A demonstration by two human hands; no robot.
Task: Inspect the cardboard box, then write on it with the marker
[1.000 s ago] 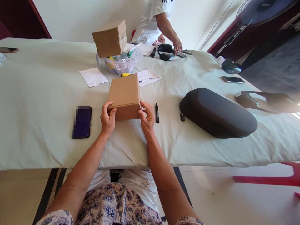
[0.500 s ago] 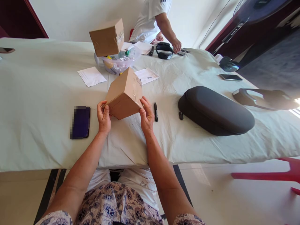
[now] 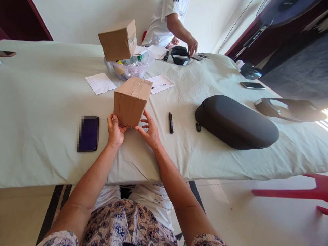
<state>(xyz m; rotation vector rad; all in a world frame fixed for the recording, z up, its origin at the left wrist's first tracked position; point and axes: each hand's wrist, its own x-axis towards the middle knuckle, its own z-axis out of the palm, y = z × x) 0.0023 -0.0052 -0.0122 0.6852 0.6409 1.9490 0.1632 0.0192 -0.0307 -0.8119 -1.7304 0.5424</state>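
Cloth: pale sheet covers the bench [image 3: 46, 102] we work at, wrinkled near the front edge.
Far left: a phone [image 3: 6, 53] lies flat near the back edge of the bench.
Dark phone: second phone [image 3: 88, 133] lies flat just left of our left hand, screen blurred, not touching it.
Paper slip: white sheet [image 3: 100, 83] lies flat behind the dark phone, well apart from the hands.
Left hand: our left hand [image 3: 115, 131] grips the lower left corner of the cardboard box [image 3: 131, 101]; thumb on the near face, the other fingers hidden beneath, so they are closed on the box.
Box: tilted on one lower edge, taped seam facing up and away, sits between our two hands near the front-middle of the bench.
Right hand: our right hand [image 3: 149, 131] supports the box's lower right corner; fingers [image 3: 144, 121] spread and half-curled, tips touching the cardboard.
Behind box: clear plastic bowl [image 3: 129, 68] holds small items, with a second cardboard box [image 3: 118, 40] resting on its rim.
Pen: black marker [image 3: 170, 122] lies just right of our right hand, apart from it.
Case: large dark oval case [image 3: 237, 122] sits right of the marker.
Back right: another person's hand [image 3: 192, 46] is near a black headset [image 3: 180, 55].
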